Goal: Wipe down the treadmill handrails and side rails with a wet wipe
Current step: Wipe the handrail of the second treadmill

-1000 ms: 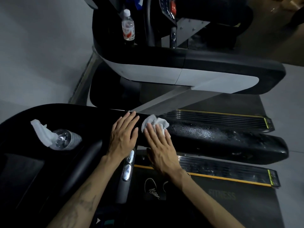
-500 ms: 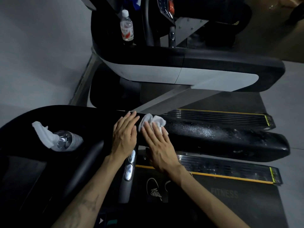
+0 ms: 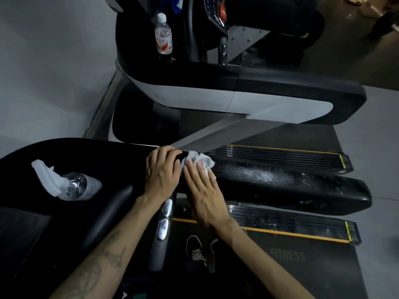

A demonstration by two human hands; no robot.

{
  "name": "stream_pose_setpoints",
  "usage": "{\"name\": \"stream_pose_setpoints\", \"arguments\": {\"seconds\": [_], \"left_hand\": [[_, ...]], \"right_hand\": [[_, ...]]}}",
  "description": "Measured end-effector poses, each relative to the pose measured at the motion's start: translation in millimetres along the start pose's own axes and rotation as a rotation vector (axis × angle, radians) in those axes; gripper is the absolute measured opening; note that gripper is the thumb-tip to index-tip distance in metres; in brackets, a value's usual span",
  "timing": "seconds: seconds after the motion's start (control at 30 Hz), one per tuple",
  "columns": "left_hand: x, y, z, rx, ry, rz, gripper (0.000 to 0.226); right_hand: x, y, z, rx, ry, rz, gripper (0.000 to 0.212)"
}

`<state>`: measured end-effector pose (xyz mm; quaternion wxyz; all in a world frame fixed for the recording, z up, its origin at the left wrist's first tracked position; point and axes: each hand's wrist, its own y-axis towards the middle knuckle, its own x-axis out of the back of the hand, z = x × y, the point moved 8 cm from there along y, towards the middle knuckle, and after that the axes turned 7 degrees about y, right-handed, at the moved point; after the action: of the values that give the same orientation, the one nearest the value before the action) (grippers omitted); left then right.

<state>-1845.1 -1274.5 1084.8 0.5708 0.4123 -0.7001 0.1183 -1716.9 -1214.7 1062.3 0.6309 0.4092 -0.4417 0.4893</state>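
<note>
**Both hands on the black handrail, wipe under the right palm**

I have both hands at the middle of the frame, side by side on the long black handrail (image 3: 280, 180) that runs from the left edge out to the right. My right hand (image 3: 203, 190) lies flat with straight fingers pressed on the wet wipe (image 3: 199, 158), a crumpled white wad that sticks out past my fingertips toward the top of the frame. The wipe sits on the rail's upper surface, just right of my left hand and touching or nearly touching it. My left hand (image 3: 162, 171) rests on the rail with its fingers bent over the far edge; I read it as gripping the rail.

To the right of the wipe the rail surface looks speckled and glistening. Below it, in the lower right, the ribbed side rail (image 3: 291, 225) with its yellow edge runs along the belt, which carries the word FITNESS. My shoes (image 3: 197, 253) show at lower centre on the belt.

At the left of the frame a clear bottle (image 3: 79, 186) lies on its side on the console with a white cloth (image 3: 46, 178) at its neck. In the upper centre a second bottle (image 3: 163, 35) stands upright in the neighbouring treadmill (image 3: 237, 98).
</note>
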Motion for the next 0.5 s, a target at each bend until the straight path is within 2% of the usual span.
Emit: {"name": "stream_pose_setpoints", "arguments": {"seconds": [0.13,0.37,0.5], "left_hand": [[-9.6,0.4,3.2,-0.078,0.035,0.065,0.043],[-14.6,3.3,1.0,-0.094,0.111,0.145,0.054],[-18.5,7.3,-0.7,-0.114,0.142,0.174,0.055]], "right_hand": [[9.3,18.6,-19.6,0.011,0.002,-0.011,0.062],[12.1,-8.8,-25.9,-0.233,0.097,-0.114,0.063],[13.4,14.2,-19.4,-0.145,0.101,-0.074,0.059]]}}
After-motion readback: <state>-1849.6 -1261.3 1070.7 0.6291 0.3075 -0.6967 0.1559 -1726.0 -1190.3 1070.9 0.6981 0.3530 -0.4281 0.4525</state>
